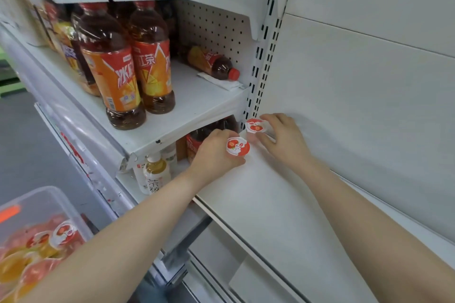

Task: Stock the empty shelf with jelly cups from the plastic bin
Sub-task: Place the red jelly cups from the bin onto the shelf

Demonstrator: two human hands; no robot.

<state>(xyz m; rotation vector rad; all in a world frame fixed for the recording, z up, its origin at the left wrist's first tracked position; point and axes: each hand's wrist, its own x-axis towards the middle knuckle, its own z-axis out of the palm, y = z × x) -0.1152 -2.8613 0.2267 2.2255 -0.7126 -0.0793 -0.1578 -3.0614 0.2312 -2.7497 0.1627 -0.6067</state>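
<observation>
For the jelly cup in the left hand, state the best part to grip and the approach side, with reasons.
Grip the jelly cup by its side wall under the lid rim, from the left, as the left hand does. Its flat lid faces up, leaving the wall free for opposing fingers.

Red-and-white lids printed with a strawberry top the left jelly cup (pixel 237 146) and the right jelly cup (pixel 255 125), seen against a plain white shelf (pixel 270 204). At left, tea bottles (pixel 115 69) of amber-brown liquid wear orange labels with red panels and white characters, under red caps. The far back panel (pixel 216 29) is white, dotted with rows of dark holes. Nearer, a pale yellow bottle (pixel 156 174) carries a white label with black characters. Near left, the clear plastic bin (pixel 37 200) shows an orange latch (pixel 9 213) and orange and pink jellies (pixel 29 268).
</observation>
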